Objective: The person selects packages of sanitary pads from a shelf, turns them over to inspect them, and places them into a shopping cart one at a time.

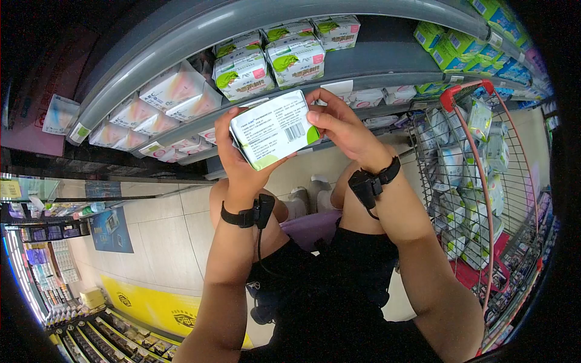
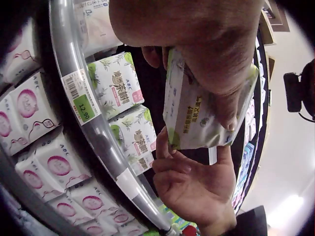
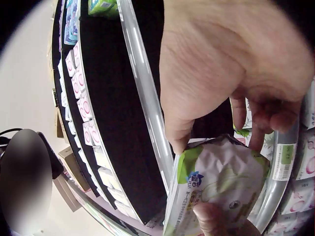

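Left hand (image 1: 245,172) and right hand (image 1: 348,130), fingers clamped on opposite ends of the white-and-green barcoded pack (image 1: 275,130), hold it before the shelf's lower edge (image 1: 284,91)

And the left hand (image 1: 242,166) grips one side of the white pack (image 1: 272,128), the right hand (image 1: 348,130) on the other, barcode (image 1: 295,131) showing; shelved packs (image 1: 242,74) sit beyond the left hand, a loaded cart (image 1: 448,100) right of the right hand
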The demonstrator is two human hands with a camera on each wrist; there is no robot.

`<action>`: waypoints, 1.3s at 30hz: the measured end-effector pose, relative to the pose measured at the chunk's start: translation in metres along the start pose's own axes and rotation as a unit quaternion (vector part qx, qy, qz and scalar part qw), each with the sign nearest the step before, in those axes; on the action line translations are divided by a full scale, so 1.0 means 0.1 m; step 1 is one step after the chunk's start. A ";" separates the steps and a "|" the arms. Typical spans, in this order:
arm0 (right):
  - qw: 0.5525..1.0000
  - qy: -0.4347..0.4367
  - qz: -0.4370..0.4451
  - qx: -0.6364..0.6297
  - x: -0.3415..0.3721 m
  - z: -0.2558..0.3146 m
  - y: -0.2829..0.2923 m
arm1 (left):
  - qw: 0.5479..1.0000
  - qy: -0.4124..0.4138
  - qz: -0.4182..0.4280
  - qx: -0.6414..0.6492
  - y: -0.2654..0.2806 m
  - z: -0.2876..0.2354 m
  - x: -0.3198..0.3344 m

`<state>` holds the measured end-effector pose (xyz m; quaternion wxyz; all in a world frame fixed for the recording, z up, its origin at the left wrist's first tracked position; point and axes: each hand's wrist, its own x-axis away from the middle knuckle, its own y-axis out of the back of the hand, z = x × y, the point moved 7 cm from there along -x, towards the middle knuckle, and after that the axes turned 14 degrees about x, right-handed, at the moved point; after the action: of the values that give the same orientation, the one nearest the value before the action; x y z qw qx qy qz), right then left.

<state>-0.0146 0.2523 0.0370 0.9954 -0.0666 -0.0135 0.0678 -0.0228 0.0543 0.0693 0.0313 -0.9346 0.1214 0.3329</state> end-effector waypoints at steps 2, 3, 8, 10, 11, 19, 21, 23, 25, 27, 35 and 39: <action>1.000 0.001 -0.001 0.002 -0.01 -0.01 0.01 | 1.000 -0.001 0.000 -0.005 0.01 0.02 0.01; 1.000 0.002 0.000 0.004 -0.01 -0.01 0.01 | 1.000 -0.002 0.000 -0.008 0.02 0.03 0.01; 1.000 0.007 -0.003 0.005 -0.01 0.00 0.00 | 1.000 -0.006 0.001 -0.014 0.02 0.02 0.01; 1.000 0.006 -0.003 0.002 -0.01 0.00 0.01 | 1.000 -0.008 0.002 -0.013 0.02 0.01 0.01; 1.000 0.006 -0.002 0.001 -0.01 -0.01 0.01 | 1.000 -0.008 0.002 -0.012 0.02 0.01 0.01; 1.000 0.001 -0.010 -0.009 -0.01 0.00 0.02 | 1.000 -0.006 0.002 0.007 0.00 0.02 0.00; 1.000 -0.001 -0.009 -0.004 0.00 0.00 0.01 | 1.000 -0.012 0.004 0.001 0.01 0.02 0.00; 1.000 -0.006 -0.008 0.000 0.00 0.02 0.01 | 1.000 -0.011 0.007 -0.015 0.01 0.02 0.01; 1.000 -0.004 -0.007 -0.003 0.00 0.01 0.02 | 1.000 -0.009 0.008 -0.019 0.02 0.03 0.01; 1.000 -0.001 -0.007 -0.003 0.00 0.01 0.02 | 1.000 -0.005 0.007 -0.013 0.02 0.04 0.01; 1.000 0.007 -0.008 -0.001 0.00 0.00 0.02 | 0.999 -0.025 -0.026 -0.005 0.01 0.01 -0.02; 1.000 0.006 -0.007 -0.001 -0.01 -0.01 0.03 | 0.999 -0.028 -0.043 0.015 0.01 -0.01 -0.03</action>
<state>-0.0162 0.2544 0.0359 0.9958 -0.0680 -0.0077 0.0601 -0.0244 0.0537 0.0716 0.0626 -0.9288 0.0853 0.3551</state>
